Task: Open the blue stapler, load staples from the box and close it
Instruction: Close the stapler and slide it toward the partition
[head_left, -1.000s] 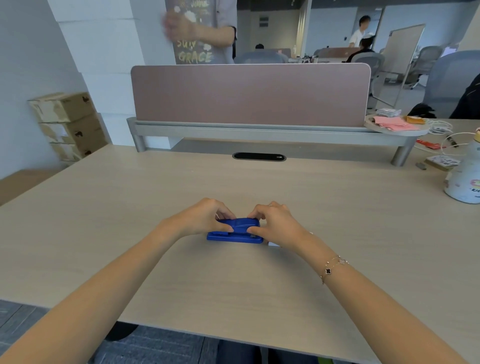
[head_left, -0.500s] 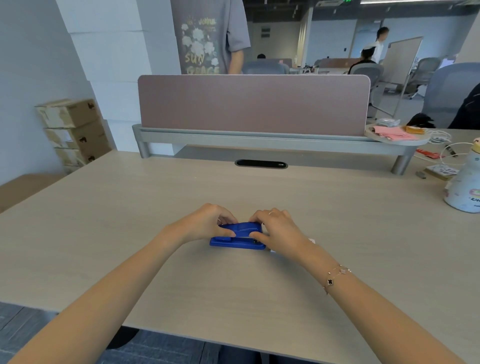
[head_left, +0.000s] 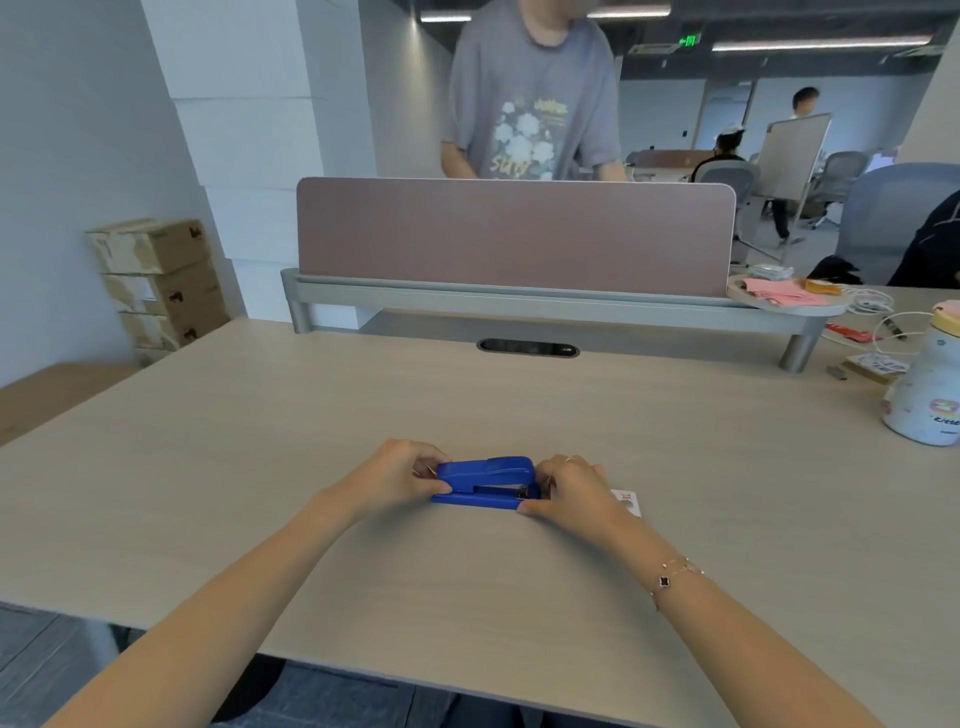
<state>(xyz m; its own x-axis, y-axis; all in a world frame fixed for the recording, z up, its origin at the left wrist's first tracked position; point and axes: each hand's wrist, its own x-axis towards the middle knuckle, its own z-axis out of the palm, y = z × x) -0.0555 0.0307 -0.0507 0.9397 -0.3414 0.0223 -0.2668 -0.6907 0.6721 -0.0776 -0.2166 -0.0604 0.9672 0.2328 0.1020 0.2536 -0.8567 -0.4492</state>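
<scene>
On the desk (head_left: 260, 467), the blue stapler (head_left: 485, 480) was gripped at each end by the left hand (head_left: 400, 475) and right hand (head_left: 569, 491). The staple box (head_left: 626, 501), just right of the stapler, could be knocked aside if the stapler sprang open.

- A grey T-shirt (head_left: 535, 104) at twelve o'clock carries yellow print under white flowers; only "SUN" reads.
- A white bottle (head_left: 927, 395) at three o'clock on the desk (head_left: 260, 441) shows "Kitte", cut off by the frame edge.
</scene>
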